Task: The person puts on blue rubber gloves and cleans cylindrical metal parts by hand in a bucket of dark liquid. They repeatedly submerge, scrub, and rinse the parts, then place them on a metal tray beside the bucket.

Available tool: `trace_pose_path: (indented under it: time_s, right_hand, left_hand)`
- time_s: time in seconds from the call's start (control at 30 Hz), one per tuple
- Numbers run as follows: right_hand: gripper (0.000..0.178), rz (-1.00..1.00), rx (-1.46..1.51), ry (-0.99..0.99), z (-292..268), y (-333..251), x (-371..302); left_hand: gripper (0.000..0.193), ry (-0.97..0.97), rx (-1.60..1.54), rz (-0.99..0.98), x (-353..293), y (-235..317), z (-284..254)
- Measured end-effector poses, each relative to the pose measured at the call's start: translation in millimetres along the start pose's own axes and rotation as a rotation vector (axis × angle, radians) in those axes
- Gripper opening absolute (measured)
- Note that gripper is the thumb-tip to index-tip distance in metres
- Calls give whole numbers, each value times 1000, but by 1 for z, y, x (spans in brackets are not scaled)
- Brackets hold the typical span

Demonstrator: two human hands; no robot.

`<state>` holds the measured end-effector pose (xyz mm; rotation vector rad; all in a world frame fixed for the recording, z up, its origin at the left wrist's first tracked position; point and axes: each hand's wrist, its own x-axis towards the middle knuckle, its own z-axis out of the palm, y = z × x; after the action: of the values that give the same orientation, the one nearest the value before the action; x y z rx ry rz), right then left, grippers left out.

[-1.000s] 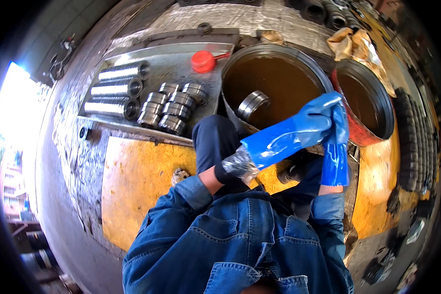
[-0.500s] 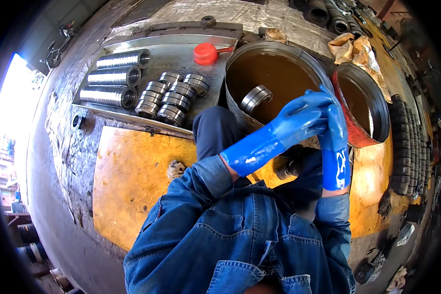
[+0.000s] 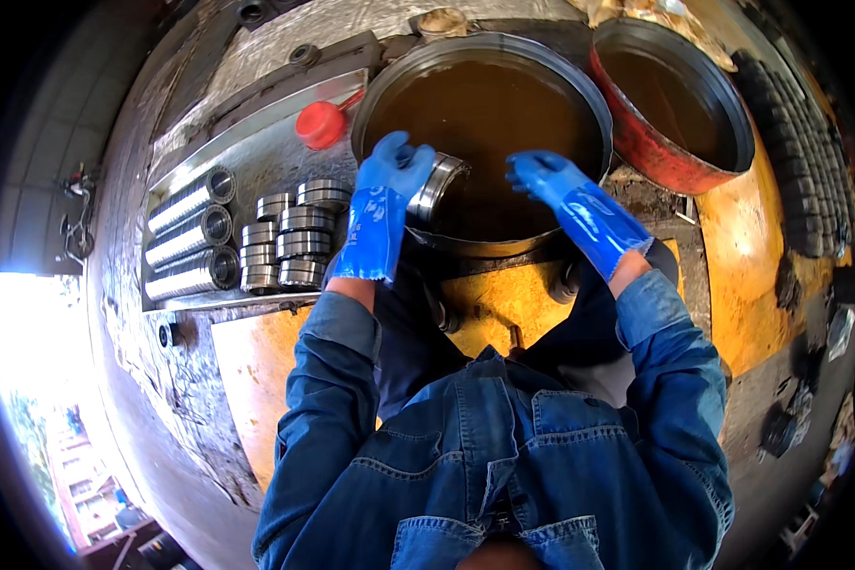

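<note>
Metal rings (image 3: pixel 439 188) lean inside the near-left rim of the drum (image 3: pixel 489 46), against brown liquid (image 3: pixel 503 109). Left hand (image 3: pixel 394 167) beside them, grip unclear; right hand (image 3: pixel 544 177) loosely spread, empty. Glossy gloves (image 3: pixel 370 237) could slip; a nudge could topple rings under.

The single view looks down from the person's head, the left of two side-by-side fisheye cameras, over the denim jacket (image 3: pixel 480 456) and past both hands (image 3: pixel 382 173) to the large basin (image 3: pixel 484 45), close enough for the arms (image 3: pixel 670 313) to loom large.
</note>
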<state>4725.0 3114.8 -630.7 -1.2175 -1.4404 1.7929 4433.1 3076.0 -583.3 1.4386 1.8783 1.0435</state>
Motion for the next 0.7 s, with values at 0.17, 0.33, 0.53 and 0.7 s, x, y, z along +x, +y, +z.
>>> trace_pose_path:
  time_s: [0.17, 0.33, 0.53, 0.7]
  right_hand:
    - [35, 94, -589, 31, 54, 17, -13]
    - [28, 59, -607, -53, 71, 9, -25]
    - [27, 95, -685, -74, 73, 34, -8]
    - [26, 77, -582, -214, 75, 21, -7]
  left_hand:
    - [82, -237, 570, -90, 25, -21, 37]
    - [65, -408, 605, -135, 46, -11, 50]
    - [63, -523, 610, -50, 65, 0, 72]
    - [67, -584, 540, -156, 76, -6, 63]
